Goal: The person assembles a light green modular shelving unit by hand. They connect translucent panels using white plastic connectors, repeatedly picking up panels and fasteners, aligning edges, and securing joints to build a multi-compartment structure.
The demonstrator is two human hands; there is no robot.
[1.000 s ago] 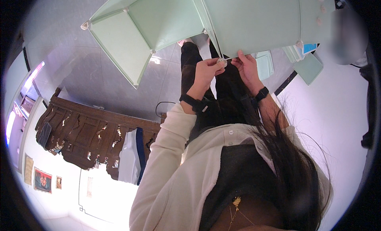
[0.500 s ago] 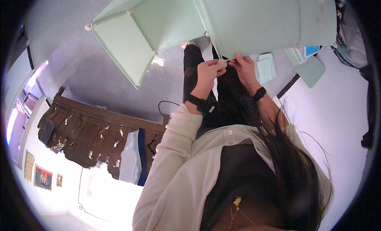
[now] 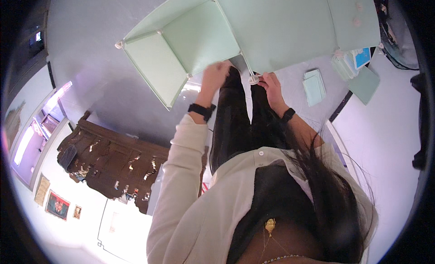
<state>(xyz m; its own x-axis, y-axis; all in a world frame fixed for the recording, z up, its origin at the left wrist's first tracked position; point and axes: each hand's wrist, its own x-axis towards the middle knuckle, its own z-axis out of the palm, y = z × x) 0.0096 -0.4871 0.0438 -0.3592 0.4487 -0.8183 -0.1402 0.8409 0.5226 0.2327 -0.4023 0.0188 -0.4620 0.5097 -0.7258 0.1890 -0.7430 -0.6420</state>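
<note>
A pale green panel cabinet with an open cube compartment on its left stands in front of me, its panels joined by whitish corner connectors. At its near lower corner my right hand pinches a round whitish connector. My left hand is off that corner, in front of the open compartment's near edge. Motion smears its fingers, so whether it holds anything does not show. Both wrists wear black bands.
Loose pale green panels lie on the floor to the right. Beside the cabinet is a further stack with a blue card and a darker green panel. Carved dark wooden furniture stands at left. My legs are below the cabinet.
My left hand has let go of the corner connector and moved left. My right hand stays at the connector. The whole view has shifted slightly.
</note>
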